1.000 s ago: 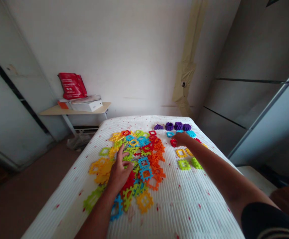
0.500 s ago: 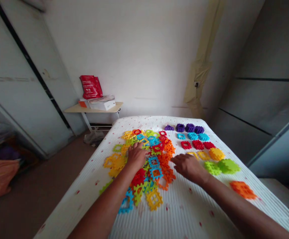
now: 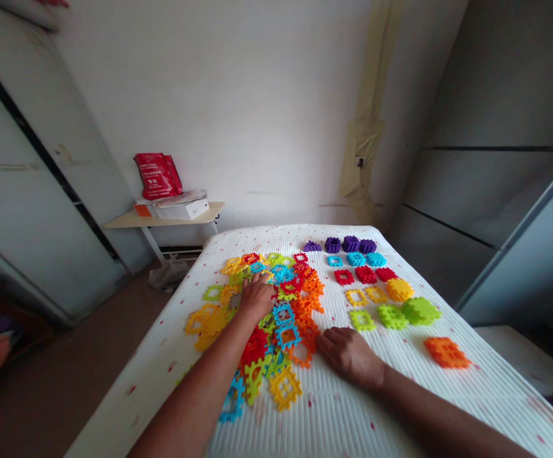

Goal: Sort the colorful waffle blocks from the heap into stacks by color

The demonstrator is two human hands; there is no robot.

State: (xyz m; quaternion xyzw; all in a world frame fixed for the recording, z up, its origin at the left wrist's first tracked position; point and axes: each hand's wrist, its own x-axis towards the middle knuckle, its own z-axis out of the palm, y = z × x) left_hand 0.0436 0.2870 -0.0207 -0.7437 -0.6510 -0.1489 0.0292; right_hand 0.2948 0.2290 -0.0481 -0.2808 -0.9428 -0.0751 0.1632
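A mixed heap of colourful square waffle tiles [image 3: 276, 318] lies on a white ribbed mattress [image 3: 353, 413]. My left hand [image 3: 256, 296] rests on top of the heap with its fingers curled down among the tiles. My right hand [image 3: 348, 353] lies knuckles-up on the mattress at the heap's right edge, fingertips bent against orange tiles [image 3: 307, 331]. To the right are sorted rows: purple stacks [image 3: 348, 244], blue stacks [image 3: 360, 259], red tiles [image 3: 365, 275], yellow tiles [image 3: 386, 292], green tiles [image 3: 398, 313] and an orange stack [image 3: 447, 352].
A small side table [image 3: 162, 219] with a red bag [image 3: 158, 175] and a white box [image 3: 184, 208] stands against the back wall. Grey cabinet panels [image 3: 496, 191] flank the right, a grey door [image 3: 33, 222] the left. The mattress drops off to bare floor [image 3: 67, 394] on the left.
My right hand came back from the sorted red tiles to the heap's right edge. My left hand slid forward onto the top of the heap. The view shifted, showing more sorted stacks.
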